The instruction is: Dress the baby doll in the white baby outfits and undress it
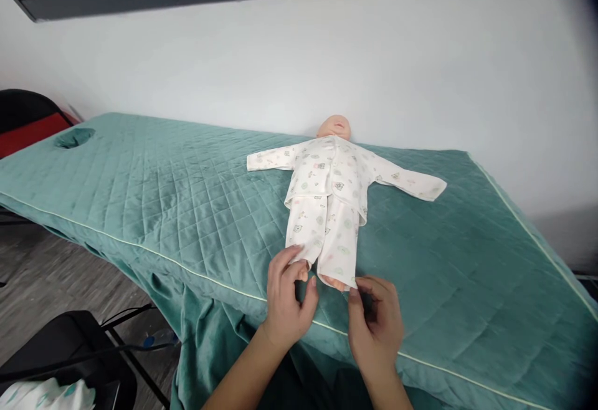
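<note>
A baby doll (334, 127) lies on its back, dressed in a white printed jacket (317, 170) and matching trousers (340, 235). Its sleeves stretch out to both sides, with no doll hands showing at the cuffs. My left hand (288, 298) is at the left trouser cuff, its curved fingers touching the cloth by the doll's foot (303, 271) and its thumb held apart. On the other leg, my right hand (377, 316) pinches the outer corner of the cuff between thumb and fingers. Toes of the second foot (334, 283) show at that opening.
The doll rests on a massage bed with a quilted green cover (200, 198), set against a white wall (299, 61). A face hole (75, 138) is at its far left. On the lower left, a black chair (70, 341) holds a white-and-green cloth (49, 394).
</note>
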`<state>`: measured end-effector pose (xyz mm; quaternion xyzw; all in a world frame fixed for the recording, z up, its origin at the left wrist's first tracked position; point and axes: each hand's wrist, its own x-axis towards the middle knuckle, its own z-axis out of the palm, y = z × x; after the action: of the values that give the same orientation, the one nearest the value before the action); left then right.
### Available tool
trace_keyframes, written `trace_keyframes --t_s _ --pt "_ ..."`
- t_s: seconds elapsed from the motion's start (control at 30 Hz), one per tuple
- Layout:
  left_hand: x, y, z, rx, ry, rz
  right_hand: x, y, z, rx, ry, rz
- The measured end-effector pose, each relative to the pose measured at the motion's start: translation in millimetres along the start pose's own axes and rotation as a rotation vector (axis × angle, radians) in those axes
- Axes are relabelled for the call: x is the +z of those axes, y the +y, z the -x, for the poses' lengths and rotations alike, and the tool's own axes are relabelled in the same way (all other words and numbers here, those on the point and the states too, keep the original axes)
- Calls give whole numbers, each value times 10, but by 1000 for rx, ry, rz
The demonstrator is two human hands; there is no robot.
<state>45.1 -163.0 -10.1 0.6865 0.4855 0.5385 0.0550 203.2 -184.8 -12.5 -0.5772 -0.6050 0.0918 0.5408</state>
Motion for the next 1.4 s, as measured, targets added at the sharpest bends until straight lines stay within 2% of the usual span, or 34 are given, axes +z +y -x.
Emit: trace_keyframes --t_s 0.27,0.53,0.7,0.9,1.03,1.23,1.4 --pt "48 -17 37 -85 26 -144 4 -3 -20 -43 11 -24" --pt "63 -25 55 -144 88 -72 6 18 -12 -38 16 -39" --pt "56 -10 50 -138 18 -121 -1 1 -20 -50 19 -33" --pt "70 -11 59 -104 81 -140 -3 16 -14 -53 1 -35" --pt "73 -36 84 -101 89 -114 -11 27 -7 -51 12 -24" --pt "66 -39 91 -91 96 -99 -29 35 -20 -148 -98 14" --pt "56 -9 67 -92 89 -108 -31 28 -20 -141 -84 32"
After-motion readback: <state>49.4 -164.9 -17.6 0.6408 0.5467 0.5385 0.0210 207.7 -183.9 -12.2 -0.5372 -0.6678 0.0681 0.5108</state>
